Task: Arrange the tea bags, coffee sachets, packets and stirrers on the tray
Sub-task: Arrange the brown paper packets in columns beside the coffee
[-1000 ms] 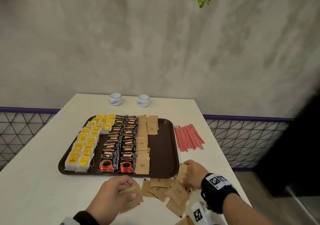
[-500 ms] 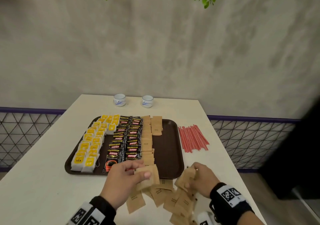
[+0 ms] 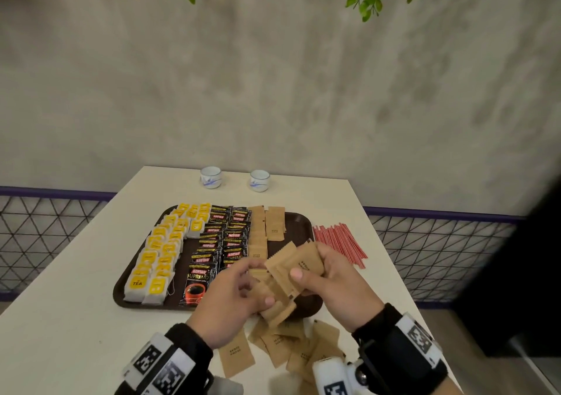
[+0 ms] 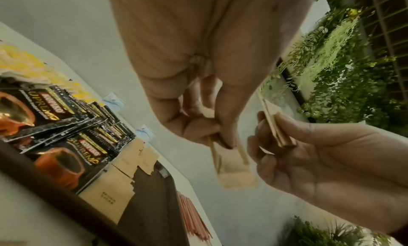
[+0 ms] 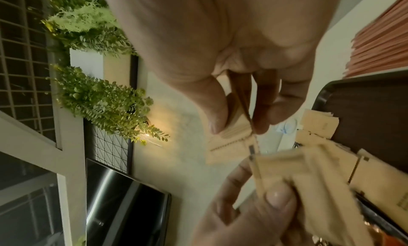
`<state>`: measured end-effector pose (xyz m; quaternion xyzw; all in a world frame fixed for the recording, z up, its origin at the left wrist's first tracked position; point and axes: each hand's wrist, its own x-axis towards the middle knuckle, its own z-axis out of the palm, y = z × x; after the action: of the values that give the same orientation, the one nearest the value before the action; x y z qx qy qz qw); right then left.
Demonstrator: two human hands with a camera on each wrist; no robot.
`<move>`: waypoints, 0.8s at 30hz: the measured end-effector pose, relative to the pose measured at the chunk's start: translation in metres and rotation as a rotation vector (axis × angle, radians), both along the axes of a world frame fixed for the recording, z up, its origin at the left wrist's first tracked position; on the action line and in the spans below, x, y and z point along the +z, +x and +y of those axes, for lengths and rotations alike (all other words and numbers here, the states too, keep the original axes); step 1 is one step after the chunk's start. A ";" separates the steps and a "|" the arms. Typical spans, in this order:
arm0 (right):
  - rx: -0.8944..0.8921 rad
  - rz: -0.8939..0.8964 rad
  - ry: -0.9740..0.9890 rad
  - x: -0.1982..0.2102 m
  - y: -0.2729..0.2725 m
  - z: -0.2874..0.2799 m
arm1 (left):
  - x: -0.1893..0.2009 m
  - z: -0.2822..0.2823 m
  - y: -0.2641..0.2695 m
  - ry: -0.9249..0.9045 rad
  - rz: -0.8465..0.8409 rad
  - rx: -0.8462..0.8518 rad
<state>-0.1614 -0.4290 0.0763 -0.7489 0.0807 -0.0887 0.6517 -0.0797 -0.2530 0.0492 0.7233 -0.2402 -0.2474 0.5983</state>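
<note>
both hands have risen from the table (image 3: 76, 318) and met over the tray's (image 3: 303, 221) near edge. left hand (image 3: 230, 300) pinches brown packets (image 3: 277, 306); right hand (image 3: 331, 282) clamps a fanned stack (image 3: 294, 262). loose packets (image 3: 303, 352) lie below; stirrers (image 3: 340, 242) beside the tray.

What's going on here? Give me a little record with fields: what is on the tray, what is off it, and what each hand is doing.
tray: brown, on a white table
on tray: yellow tea bags, black coffee sachets, brown sugar packets
off tray: red stirrers to its right; loose packets at the near edge
left hand: holds brown packets
right hand: holds a fan of brown packets
behind tray: two small cups
</note>
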 end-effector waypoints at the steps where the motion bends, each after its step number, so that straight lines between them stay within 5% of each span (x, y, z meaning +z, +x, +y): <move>1: -0.004 0.006 -0.008 -0.001 0.001 0.005 | 0.002 -0.002 -0.001 -0.008 0.005 0.011; 12: -0.307 -0.066 0.038 -0.015 0.006 0.020 | 0.009 -0.007 -0.015 -0.312 0.350 0.030; 24: -0.370 -0.091 0.151 -0.025 0.007 0.031 | 0.010 -0.015 -0.019 -0.394 0.243 0.104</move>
<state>-0.1549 -0.3983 0.0512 -0.6654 0.1939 -0.2345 0.6816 -0.0988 -0.2682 0.0593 0.5689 -0.1725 -0.2496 0.7644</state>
